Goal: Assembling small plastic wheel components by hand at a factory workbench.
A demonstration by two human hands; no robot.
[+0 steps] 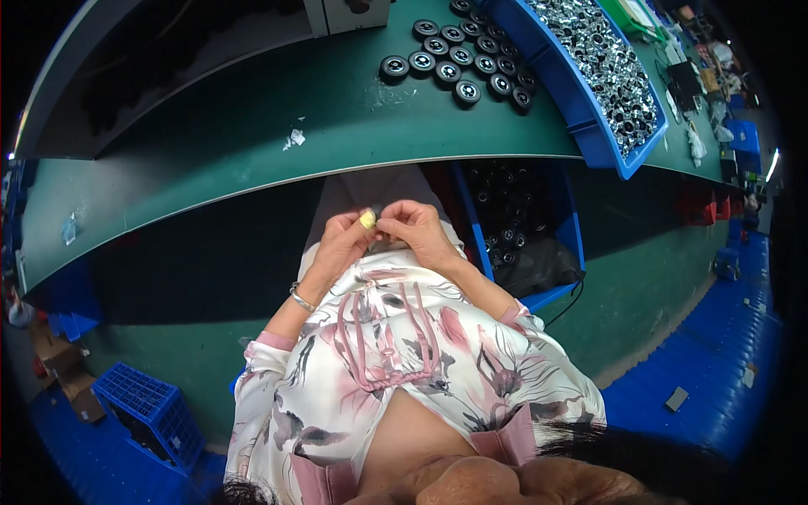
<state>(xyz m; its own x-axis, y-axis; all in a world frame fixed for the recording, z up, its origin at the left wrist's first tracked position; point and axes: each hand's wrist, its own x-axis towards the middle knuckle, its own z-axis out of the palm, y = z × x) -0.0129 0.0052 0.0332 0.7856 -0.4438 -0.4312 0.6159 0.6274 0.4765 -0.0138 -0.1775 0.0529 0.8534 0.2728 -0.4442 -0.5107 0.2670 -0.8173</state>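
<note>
Both hands meet over my lap, just below the table's front edge. A small pale-yellow piece [368, 219] shows at the thumb tip of my left hand [335, 244]; whether it is wrapped round the thumb or pinched, I cannot tell. My left fingers are closed, with a silver bracelet [301, 298] on that wrist. Right beside the yellow piece, my right hand [423, 236] has thumb and forefinger pressed together. Anything between those fingertips is too small to make out.
On the green table [353, 126] lie several black wheels [446, 72] with silver centres. A blue tray [581, 118] of shiny metal-coloured parts overhangs its front edge. Below, a blue bin [551, 299] holds dark round parts. A blue crate [151, 412] stands on the floor, lower left.
</note>
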